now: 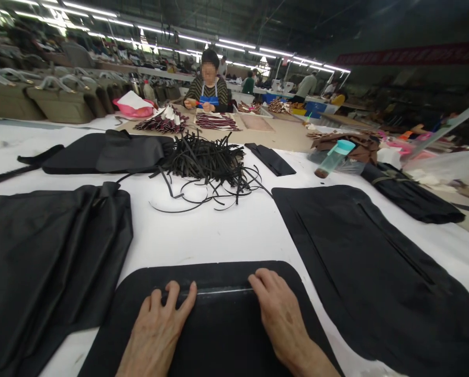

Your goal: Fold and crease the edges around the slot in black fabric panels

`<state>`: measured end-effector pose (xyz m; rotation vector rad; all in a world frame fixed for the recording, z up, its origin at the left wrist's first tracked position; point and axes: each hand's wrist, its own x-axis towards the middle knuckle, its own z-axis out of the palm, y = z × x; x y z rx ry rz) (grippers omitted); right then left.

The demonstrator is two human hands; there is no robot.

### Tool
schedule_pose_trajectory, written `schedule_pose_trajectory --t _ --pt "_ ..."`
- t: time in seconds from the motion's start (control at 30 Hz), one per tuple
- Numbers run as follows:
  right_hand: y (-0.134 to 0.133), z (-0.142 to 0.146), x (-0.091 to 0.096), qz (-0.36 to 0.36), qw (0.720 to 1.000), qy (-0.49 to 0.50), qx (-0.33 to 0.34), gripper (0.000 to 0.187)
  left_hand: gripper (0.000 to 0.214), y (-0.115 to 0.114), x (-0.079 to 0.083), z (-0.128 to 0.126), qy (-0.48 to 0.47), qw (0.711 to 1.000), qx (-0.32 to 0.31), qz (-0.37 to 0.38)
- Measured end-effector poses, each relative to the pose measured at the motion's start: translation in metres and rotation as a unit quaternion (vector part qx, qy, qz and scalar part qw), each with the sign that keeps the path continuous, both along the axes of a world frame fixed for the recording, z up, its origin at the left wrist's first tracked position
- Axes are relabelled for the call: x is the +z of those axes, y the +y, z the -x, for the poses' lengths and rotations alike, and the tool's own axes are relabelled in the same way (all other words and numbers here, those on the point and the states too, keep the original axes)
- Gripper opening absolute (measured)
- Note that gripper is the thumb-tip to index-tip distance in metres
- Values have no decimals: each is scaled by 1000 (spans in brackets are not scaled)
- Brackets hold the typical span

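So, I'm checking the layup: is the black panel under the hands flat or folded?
Flat: the black panel lies spread on the white table, both far corners showing, left hand and right hand pressing it.

The black panel (pixel 219 324) under our left hand (pixel 158 327) and right hand (pixel 283 314) looks to us like a matt, smooth synthetic sheet that lies flat. A thin glossy strip (pixel 222 289) on it catches the light between our fingertips. We read the table cover (pixel 219 235) as white, smooth and matt. The folded black cloth (pixel 42 262) on the left shows a soft sheen along its creases, like thin woven lining, and the black fabric piece (pixel 376 283) on the right looks the same. The heap of black strips (pixel 207 157) appears smooth and leather-like. The bottle (pixel 334 157) is clear plastic with a matt teal cap (pixel 344 146).
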<state>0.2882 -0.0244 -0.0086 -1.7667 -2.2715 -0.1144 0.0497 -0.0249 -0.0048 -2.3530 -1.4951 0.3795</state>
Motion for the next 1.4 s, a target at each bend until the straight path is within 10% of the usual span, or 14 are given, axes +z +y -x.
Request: schedule_pose_trajectory --t 0.13,0.63,0.83,1.4 --pt "-5 17 -12 -9 997 -1 80 43 71 -1 -5 0 -15 1000 5 2" --pt "-4 44 -8 -12 985 -168 47 54 51 9 8 13 -151 983 89 48" --pt "-4 53 -13 -24 981 -186 45 57 58 16 7 -24 -223 959 -76 157" --pt "-6 19 -16 -23 994 -89 55 47 65 12 -7 -50 -142 985 -73 58"
